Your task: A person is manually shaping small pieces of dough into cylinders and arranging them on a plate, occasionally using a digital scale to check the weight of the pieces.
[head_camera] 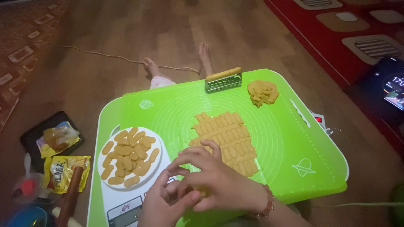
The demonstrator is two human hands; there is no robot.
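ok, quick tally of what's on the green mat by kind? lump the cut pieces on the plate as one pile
Rolled, scored dough sheet: 1
Loose dough lump: 1
Metal cutter with a wooden handle: 1
White plate with a pile of cut pieces: 1
Hands on the mat, left hand and right hand, pressed together over a bit of dough: 2
Total: 6

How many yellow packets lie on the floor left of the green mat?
2. One yellow packet rests on the dark tray at the far left. The other yellow packet lies just below it on the floor, partly under a wooden rolling pin. More could be hidden off-frame.
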